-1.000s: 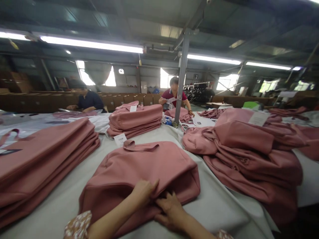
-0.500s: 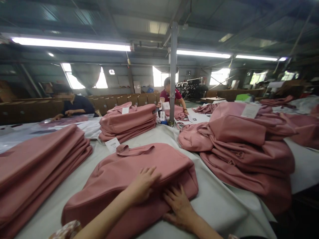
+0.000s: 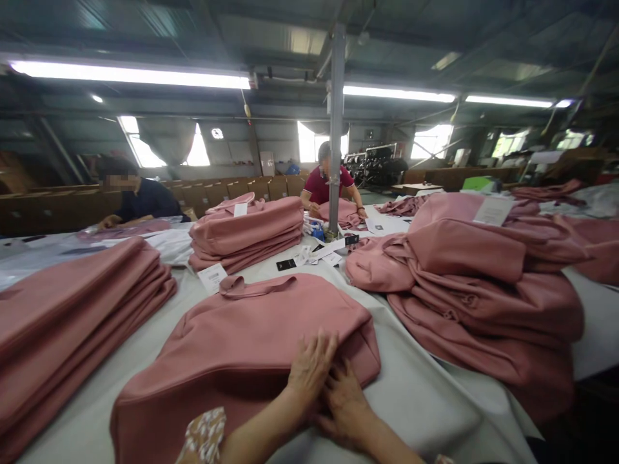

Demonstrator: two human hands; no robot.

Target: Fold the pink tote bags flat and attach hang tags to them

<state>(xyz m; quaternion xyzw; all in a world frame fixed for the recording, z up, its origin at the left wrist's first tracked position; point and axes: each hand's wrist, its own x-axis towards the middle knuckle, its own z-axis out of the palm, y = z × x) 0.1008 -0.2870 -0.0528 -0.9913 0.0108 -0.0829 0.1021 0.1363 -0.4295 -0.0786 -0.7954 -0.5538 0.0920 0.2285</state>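
Note:
A pink soft bag [image 3: 242, 328] with a short carry handle [image 3: 258, 287] lies on its side in front of me. My left hand [image 3: 313, 364] rests on its upper face near the right-hand edge, fingers stretched out. Just beside it, my right hand [image 3: 347, 403] presses against the bag's near side, its fingers laid along the material and partly in shadow. The two hands almost touch. A white paper tag [image 3: 211, 278] sticks out behind the bag, by the handle.
Folded pink bags are stacked at left [image 3: 82, 322] and behind [image 3: 246, 232]; a looser bag heap [image 3: 483, 309] stands at right. Tags [image 3: 314, 254] lie near a grey post [image 3: 336, 129]. Two co-workers, one in a maroon shirt [image 3: 319, 187], one in dark clothing [image 3: 149, 200], work across the table.
My left hand has slid right across the bag, up beside my right hand. Across the table, the maroon-shirted person's hand has drawn back, and tags now lie by the post.

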